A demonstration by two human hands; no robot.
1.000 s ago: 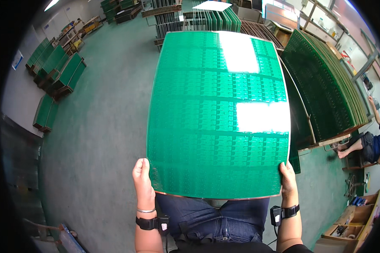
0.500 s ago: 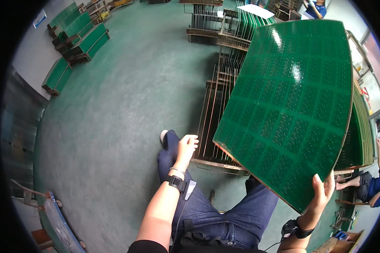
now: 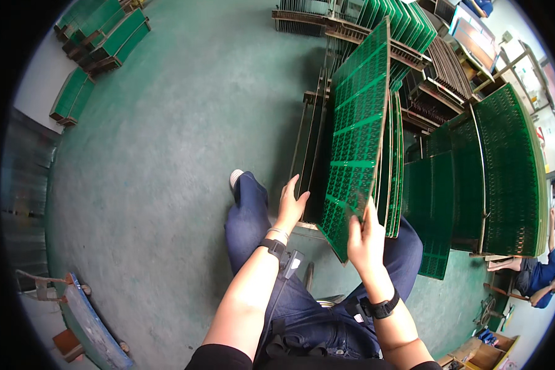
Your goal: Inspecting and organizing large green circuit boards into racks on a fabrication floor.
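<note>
A large green circuit board panel [image 3: 356,135] stands steeply tilted over a slotted rack [image 3: 300,139] in front of me. My right hand [image 3: 367,242] pinches the panel's near right edge between thumb and fingers. Beside the rack's near left corner is my left hand [image 3: 291,205], thumb apart from the fingers, with nothing in it. More green panels [image 3: 395,166] stand upright just right of the held one. How far the held panel's lower edge reaches into the rack is hidden.
Stacked green panels [image 3: 505,172] lean on a frame at the right. Further racks [image 3: 438,92] stand behind. A seated person [image 3: 539,274] is at the far right. Green panel stacks [image 3: 114,46] line the left wall, and a blue-edged cart [image 3: 95,320] sits lower left.
The panel has swung left and turned from broadside to nearly edge-on over the rack. My right hand has moved left with it. My left hand has shifted slightly right, its fingers spreading.
</note>
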